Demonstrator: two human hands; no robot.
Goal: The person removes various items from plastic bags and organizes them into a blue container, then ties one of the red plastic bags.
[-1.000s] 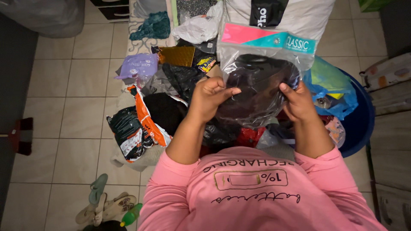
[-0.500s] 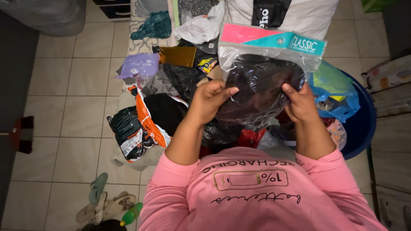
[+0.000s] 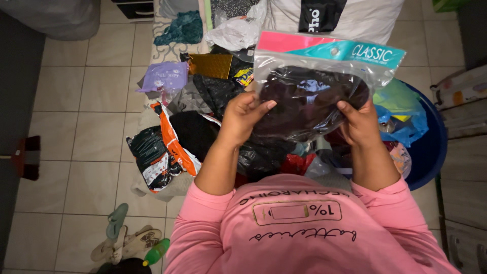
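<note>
Head view: both hands (image 3: 243, 119) (image 3: 359, 123) grip a clear packet (image 3: 317, 96) by its sides, header card up, long axis tilted crosswise.

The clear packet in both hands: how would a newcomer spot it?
Start at the pink sweater and follow both arms up. The left hand and right hand grip a clear packet of dark hair. Only it has a pink-and-teal card header.

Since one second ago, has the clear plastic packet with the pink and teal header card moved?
Yes. The clear plastic packet has shifted right: its header now reaches farther over the blue tub.
</note>
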